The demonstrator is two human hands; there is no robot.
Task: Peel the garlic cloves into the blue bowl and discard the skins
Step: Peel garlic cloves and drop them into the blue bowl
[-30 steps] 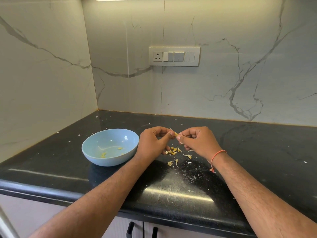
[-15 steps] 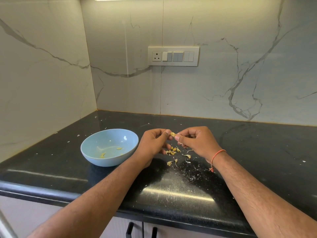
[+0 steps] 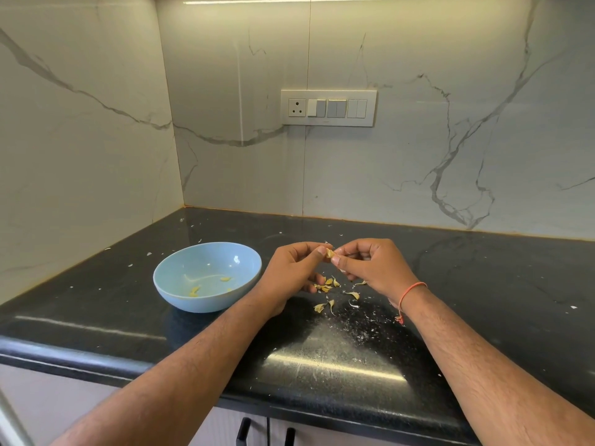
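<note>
Two hands, left hand (image 3: 291,272) and right hand (image 3: 375,268), pinch one garlic clove (image 3: 329,253) above the bench (image 3: 483,284), beside the blue bowl (image 3: 206,276); a fingertip slip could drop it among the skins (image 3: 331,292).

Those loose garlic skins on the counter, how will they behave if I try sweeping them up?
The garlic skins look thin, curled and papery, so they are probably very light and may scatter rather than slide. Fine flakes dot the glossy black counter; those may cling and need wiping.
</note>
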